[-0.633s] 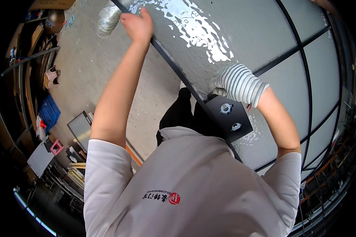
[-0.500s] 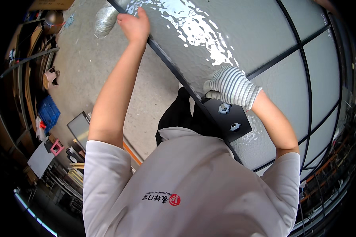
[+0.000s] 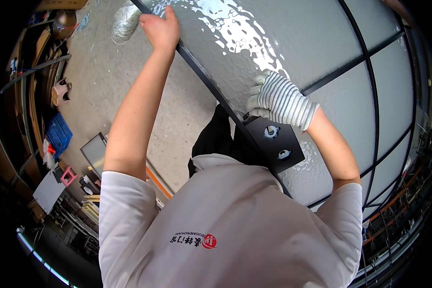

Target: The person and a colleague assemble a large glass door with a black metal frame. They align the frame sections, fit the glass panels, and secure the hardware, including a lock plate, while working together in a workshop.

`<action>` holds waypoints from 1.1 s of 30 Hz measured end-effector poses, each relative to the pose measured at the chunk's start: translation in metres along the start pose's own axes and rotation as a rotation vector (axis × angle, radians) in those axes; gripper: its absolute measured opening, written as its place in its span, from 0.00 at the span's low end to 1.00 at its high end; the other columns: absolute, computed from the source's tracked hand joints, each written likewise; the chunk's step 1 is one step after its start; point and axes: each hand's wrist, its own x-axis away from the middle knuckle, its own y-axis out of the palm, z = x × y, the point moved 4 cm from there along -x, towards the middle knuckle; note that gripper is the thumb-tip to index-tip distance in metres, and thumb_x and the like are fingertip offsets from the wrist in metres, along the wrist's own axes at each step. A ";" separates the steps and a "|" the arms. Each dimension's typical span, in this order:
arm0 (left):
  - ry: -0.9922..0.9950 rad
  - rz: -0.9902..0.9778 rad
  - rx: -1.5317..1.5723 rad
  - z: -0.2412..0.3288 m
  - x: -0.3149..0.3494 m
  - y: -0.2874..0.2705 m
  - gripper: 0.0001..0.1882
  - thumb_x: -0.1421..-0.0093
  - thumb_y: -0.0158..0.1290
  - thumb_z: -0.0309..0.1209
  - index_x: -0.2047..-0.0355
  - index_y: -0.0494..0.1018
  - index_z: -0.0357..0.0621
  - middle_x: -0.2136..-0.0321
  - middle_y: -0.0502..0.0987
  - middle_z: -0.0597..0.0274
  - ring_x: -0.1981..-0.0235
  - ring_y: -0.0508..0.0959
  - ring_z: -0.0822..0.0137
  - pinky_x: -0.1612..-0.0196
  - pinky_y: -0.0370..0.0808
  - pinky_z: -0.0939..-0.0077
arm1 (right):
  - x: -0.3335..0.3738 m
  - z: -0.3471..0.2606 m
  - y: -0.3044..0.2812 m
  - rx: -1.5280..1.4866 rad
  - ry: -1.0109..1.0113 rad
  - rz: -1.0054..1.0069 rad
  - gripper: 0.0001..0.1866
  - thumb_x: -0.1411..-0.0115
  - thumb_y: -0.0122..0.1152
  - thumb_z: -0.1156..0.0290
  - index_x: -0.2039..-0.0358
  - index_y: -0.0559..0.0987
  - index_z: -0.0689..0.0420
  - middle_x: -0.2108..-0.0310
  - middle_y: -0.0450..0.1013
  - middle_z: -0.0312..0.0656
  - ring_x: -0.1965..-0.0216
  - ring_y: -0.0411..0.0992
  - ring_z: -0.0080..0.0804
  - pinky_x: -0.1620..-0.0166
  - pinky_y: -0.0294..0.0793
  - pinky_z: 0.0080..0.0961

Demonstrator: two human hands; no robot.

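A large black-framed door or window panel with textured glass (image 3: 317, 38) slants across the space before me. My left hand (image 3: 161, 30), bare, is closed around its narrow black edge bar (image 3: 204, 79) at the far end, thumb over the glass side. My right hand (image 3: 284, 99) wears a grey-and-white striped glove. It rests over the glass near the edge bar, fingers apart and slightly bent, with nothing visible in them. Just below the glove, a black plate (image 3: 285, 139) with two cut-out holes is at the bar. The palm side of the glove is hidden.
A roll of clear wrap (image 3: 125, 24) lies on the concrete floor (image 3: 108, 91) beyond my left hand. Boards, a blue crate (image 3: 59, 136), and a pink stool (image 3: 68, 176) stand along the left. Racks with metal bars (image 3: 398, 211) are at the right.
My right hand's fingers have lifted and spread out a little farther over the glass. My left hand keeps its grip and has shifted slightly left in the view.
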 end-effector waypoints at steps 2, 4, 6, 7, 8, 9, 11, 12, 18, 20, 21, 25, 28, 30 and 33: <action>0.016 -0.011 -0.012 -0.015 -0.008 0.005 0.35 0.47 0.58 0.44 0.61 0.62 0.15 0.60 0.71 0.28 0.55 0.73 0.41 0.51 0.70 0.59 | -0.002 -0.003 0.001 0.006 0.004 0.054 0.06 0.48 0.60 0.62 0.75 0.78 0.50 0.73 0.72 0.32 0.64 0.67 0.33 0.57 0.66 0.32; -0.011 -0.009 0.007 0.003 0.000 -0.001 0.35 0.47 0.58 0.44 0.61 0.62 0.15 0.59 0.71 0.28 0.55 0.73 0.41 0.50 0.69 0.59 | -0.003 -0.002 0.003 0.032 0.018 -0.014 0.06 0.48 0.59 0.63 0.75 0.77 0.50 0.73 0.72 0.32 0.63 0.68 0.33 0.56 0.66 0.32; -0.026 -0.012 0.028 0.010 0.004 -0.005 0.35 0.47 0.58 0.44 0.60 0.62 0.15 0.59 0.71 0.28 0.55 0.73 0.41 0.50 0.69 0.59 | -0.005 -0.003 0.002 0.037 0.028 -0.079 0.06 0.48 0.59 0.63 0.75 0.77 0.50 0.73 0.72 0.32 0.62 0.68 0.33 0.54 0.66 0.33; -0.027 -0.017 0.040 0.010 0.004 -0.005 0.35 0.47 0.57 0.44 0.60 0.62 0.15 0.59 0.71 0.27 0.54 0.73 0.41 0.50 0.69 0.59 | -0.008 -0.004 0.002 0.029 0.031 -0.109 0.06 0.48 0.59 0.63 0.75 0.77 0.50 0.73 0.72 0.32 0.62 0.68 0.33 0.53 0.67 0.34; -0.029 -0.022 0.052 0.010 0.005 -0.006 0.35 0.47 0.57 0.44 0.60 0.62 0.14 0.59 0.71 0.27 0.54 0.73 0.41 0.50 0.69 0.59 | -0.009 -0.005 0.002 0.021 0.035 -0.140 0.06 0.48 0.59 0.63 0.75 0.77 0.50 0.73 0.72 0.33 0.61 0.69 0.34 0.52 0.67 0.34; -0.025 -0.016 0.053 0.010 0.005 -0.005 0.35 0.47 0.57 0.44 0.60 0.62 0.14 0.59 0.71 0.27 0.54 0.73 0.41 0.50 0.69 0.59 | -0.009 -0.005 0.003 0.030 0.025 -0.142 0.05 0.48 0.59 0.64 0.75 0.77 0.50 0.73 0.72 0.33 0.61 0.69 0.34 0.52 0.66 0.34; -0.016 -0.004 0.054 0.009 0.005 -0.004 0.35 0.47 0.57 0.44 0.60 0.62 0.14 0.59 0.71 0.27 0.55 0.74 0.41 0.50 0.69 0.59 | -0.007 -0.003 0.007 0.050 0.007 -0.146 0.05 0.48 0.58 0.64 0.76 0.77 0.50 0.74 0.71 0.33 0.60 0.69 0.34 0.50 0.66 0.35; -0.009 0.000 0.049 0.007 0.004 -0.004 0.35 0.47 0.57 0.43 0.60 0.62 0.14 0.59 0.71 0.27 0.55 0.74 0.41 0.50 0.69 0.59 | -0.008 -0.002 0.004 0.019 -0.015 -0.167 0.04 0.48 0.58 0.65 0.77 0.76 0.49 0.74 0.71 0.34 0.61 0.69 0.35 0.52 0.66 0.35; 0.005 -0.010 0.023 0.008 0.003 -0.004 0.35 0.47 0.58 0.43 0.61 0.61 0.14 0.60 0.71 0.27 0.56 0.74 0.40 0.51 0.70 0.58 | -0.002 -0.005 -0.002 0.061 -0.091 -0.056 0.05 0.48 0.55 0.66 0.79 0.74 0.49 0.75 0.67 0.31 0.65 0.67 0.31 0.58 0.66 0.30; -0.002 0.008 0.044 0.006 0.003 -0.004 0.34 0.47 0.58 0.42 0.61 0.61 0.14 0.60 0.71 0.27 0.56 0.74 0.40 0.51 0.70 0.58 | -0.003 -0.008 -0.002 0.095 -0.096 -0.082 0.06 0.46 0.53 0.65 0.78 0.74 0.49 0.74 0.68 0.30 0.65 0.67 0.30 0.58 0.67 0.29; -0.004 0.009 0.040 0.007 0.003 -0.003 0.34 0.47 0.58 0.42 0.61 0.62 0.14 0.60 0.71 0.27 0.56 0.74 0.40 0.51 0.70 0.58 | -0.003 -0.009 -0.002 0.117 -0.076 -0.075 0.06 0.46 0.53 0.65 0.78 0.74 0.49 0.73 0.68 0.31 0.64 0.67 0.30 0.58 0.67 0.29; -0.007 0.017 0.053 0.008 0.004 -0.003 0.34 0.47 0.58 0.42 0.61 0.62 0.14 0.60 0.71 0.27 0.56 0.74 0.40 0.51 0.70 0.58 | -0.002 -0.017 0.002 0.186 -0.004 -0.037 0.06 0.47 0.52 0.64 0.76 0.74 0.50 0.72 0.68 0.32 0.63 0.68 0.30 0.57 0.67 0.29; -0.011 0.011 0.058 0.008 0.004 -0.003 0.34 0.47 0.58 0.42 0.61 0.62 0.14 0.60 0.71 0.27 0.56 0.74 0.40 0.52 0.70 0.58 | 0.002 -0.021 0.006 0.228 0.060 -0.024 0.06 0.47 0.51 0.65 0.75 0.75 0.51 0.73 0.68 0.33 0.63 0.68 0.30 0.60 0.67 0.29; -0.024 -0.010 0.072 0.008 0.004 -0.003 0.33 0.47 0.58 0.41 0.61 0.61 0.15 0.59 0.69 0.28 0.55 0.72 0.40 0.51 0.69 0.58 | 0.003 -0.023 0.004 0.223 0.068 -0.017 0.06 0.47 0.52 0.66 0.75 0.75 0.51 0.73 0.67 0.33 0.63 0.68 0.30 0.61 0.67 0.28; -0.052 -0.053 0.118 0.008 0.004 -0.002 0.32 0.46 0.57 0.40 0.59 0.59 0.17 0.56 0.66 0.29 0.53 0.69 0.40 0.49 0.68 0.57 | 0.004 -0.025 0.002 0.223 0.086 -0.014 0.06 0.48 0.53 0.66 0.74 0.76 0.51 0.74 0.68 0.33 0.64 0.68 0.30 0.61 0.67 0.28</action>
